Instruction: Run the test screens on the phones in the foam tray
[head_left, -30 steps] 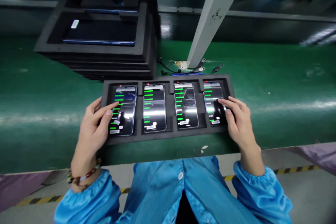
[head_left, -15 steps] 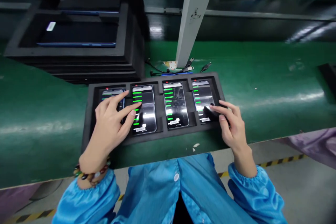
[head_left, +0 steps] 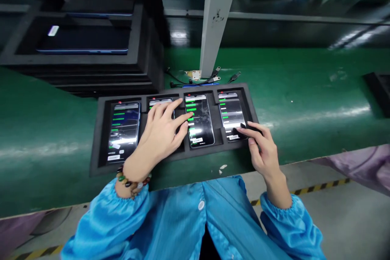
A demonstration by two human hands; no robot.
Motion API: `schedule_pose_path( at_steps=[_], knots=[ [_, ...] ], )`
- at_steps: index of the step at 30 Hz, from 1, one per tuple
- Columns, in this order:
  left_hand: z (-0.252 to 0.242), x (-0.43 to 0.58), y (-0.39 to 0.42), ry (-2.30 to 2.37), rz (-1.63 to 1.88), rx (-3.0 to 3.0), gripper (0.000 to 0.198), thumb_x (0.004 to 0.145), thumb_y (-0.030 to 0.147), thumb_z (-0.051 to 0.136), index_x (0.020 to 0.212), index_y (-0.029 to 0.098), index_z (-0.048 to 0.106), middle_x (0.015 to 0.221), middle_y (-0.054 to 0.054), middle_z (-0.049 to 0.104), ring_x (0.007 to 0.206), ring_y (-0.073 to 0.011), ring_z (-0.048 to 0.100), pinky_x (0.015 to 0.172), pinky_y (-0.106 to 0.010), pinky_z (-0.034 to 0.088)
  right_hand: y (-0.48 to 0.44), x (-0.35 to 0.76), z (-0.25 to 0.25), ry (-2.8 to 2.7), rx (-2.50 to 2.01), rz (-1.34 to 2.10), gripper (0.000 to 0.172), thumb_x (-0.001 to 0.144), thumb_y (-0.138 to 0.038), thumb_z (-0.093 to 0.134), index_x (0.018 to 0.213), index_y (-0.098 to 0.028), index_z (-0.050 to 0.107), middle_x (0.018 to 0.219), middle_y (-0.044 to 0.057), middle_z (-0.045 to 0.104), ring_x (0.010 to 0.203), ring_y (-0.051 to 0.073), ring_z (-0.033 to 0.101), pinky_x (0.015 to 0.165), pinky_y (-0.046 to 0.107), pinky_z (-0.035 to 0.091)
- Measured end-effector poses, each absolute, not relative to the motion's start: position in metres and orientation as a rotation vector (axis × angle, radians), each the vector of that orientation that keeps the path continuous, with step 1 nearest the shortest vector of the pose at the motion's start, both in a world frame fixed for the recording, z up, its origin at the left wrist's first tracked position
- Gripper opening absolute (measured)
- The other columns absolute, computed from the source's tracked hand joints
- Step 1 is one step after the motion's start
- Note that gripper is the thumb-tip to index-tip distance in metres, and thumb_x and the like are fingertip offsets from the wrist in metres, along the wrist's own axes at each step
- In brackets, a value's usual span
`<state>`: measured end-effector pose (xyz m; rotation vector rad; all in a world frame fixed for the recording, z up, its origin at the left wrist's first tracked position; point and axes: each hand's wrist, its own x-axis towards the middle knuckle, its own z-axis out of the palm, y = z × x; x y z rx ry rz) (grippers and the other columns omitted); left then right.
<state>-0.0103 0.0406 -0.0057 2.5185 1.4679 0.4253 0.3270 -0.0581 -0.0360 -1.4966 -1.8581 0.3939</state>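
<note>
A black foam tray [head_left: 100, 146] lies on the green belt and holds several lit phones side by side. My left hand [head_left: 161, 134] is spread open over the second phone [head_left: 158, 102], hiding most of it, and its forefinger reaches onto the third phone [head_left: 199, 120]. The first phone [head_left: 123, 130] at the left lies uncovered. My right hand [head_left: 262, 146] rests at the tray's right end with its fingers apart, fingertips on the lower part of the fourth phone [head_left: 231, 114]. Neither hand holds anything.
A stack of black foam trays [head_left: 82, 65] with a dark phone [head_left: 82, 40] on top stands at the back left. A white post [head_left: 215, 16] rises behind the tray, with cable plugs [head_left: 213, 77] at its foot. Another black tray corner [head_left: 378, 89] shows at the right edge.
My left hand has moved right, from the first phone across the second and onto the third. My right hand stays on the fourth phone. The view has shifted, so the tray sits further left.
</note>
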Motion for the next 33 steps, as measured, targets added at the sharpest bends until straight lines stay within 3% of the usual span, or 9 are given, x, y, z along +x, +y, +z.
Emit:
schedule_pose_path(
  at_steps=[12,18,23,27,30,33],
  knots=[
    [-0.003,-0.030,0.041,1.578,0.631,2.414,0.045,0.114,0.038,0.046,0.146,0.029,0.077,0.170,-0.011,0.058,0.154,-0.0382,0.053,0.136,-0.065,0.031,-0.043,0.324,-0.034,-1.929,-1.629,0.373,0.040,0.116,-0.026,0.047,0.148,-0.025,0.072,0.146,0.014,0.072,0.151,0.035,0.059,0.121,0.062,0.048],
    [0.005,-0.081,0.026,1.836,0.833,2.235,0.046,0.115,0.044,0.046,0.134,0.023,0.082,0.158,-0.015,0.068,0.147,-0.0397,0.061,0.130,-0.067,0.037,-0.037,0.323,-0.030,-1.968,-1.639,0.354,0.041,0.115,-0.024,0.047,0.151,-0.028,0.068,0.149,0.011,0.073,0.153,0.035,0.057,0.121,0.060,0.045],
    [0.002,-0.130,0.012,2.135,0.927,2.010,0.050,0.113,0.050,0.046,0.131,0.021,0.083,0.149,-0.016,0.073,0.152,-0.0384,0.062,0.135,-0.065,0.036,-0.038,0.323,-0.031,-1.961,-1.623,0.329,0.041,0.115,-0.022,0.048,0.149,-0.028,0.070,0.147,0.011,0.074,0.151,0.034,0.059,0.119,0.058,0.046],
    [-0.011,-0.159,0.004,2.280,0.874,1.836,0.055,0.110,0.053,0.047,0.136,0.019,0.081,0.147,-0.017,0.074,0.153,-0.0401,0.060,0.134,-0.062,0.041,-0.040,0.325,-0.034,-1.958,-1.593,0.323,0.040,0.114,-0.022,0.049,0.145,-0.028,0.073,0.141,0.011,0.076,0.148,0.034,0.062,0.118,0.057,0.048],
    [-0.018,-0.167,0.000,2.316,0.786,1.695,0.057,0.108,0.054,0.047,0.147,0.024,0.075,0.149,-0.014,0.074,0.145,-0.0393,0.064,0.128,-0.060,0.048,-0.040,0.326,-0.033,-1.948,-1.597,0.320,0.040,0.114,-0.023,0.049,0.145,-0.028,0.074,0.142,0.011,0.076,0.148,0.034,0.062,0.119,0.057,0.048],
    [-0.021,-0.168,-0.001,2.329,0.699,1.602,0.061,0.108,0.057,0.047,0.154,0.026,0.071,0.137,-0.013,0.077,0.125,-0.0387,0.071,0.117,-0.061,0.055,-0.037,0.323,-0.030,-1.911,-1.612,0.346,0.043,0.114,-0.024,0.048,0.150,-0.028,0.070,0.147,0.011,0.074,0.150,0.034,0.060,0.123,0.058,0.047]
  ],
)
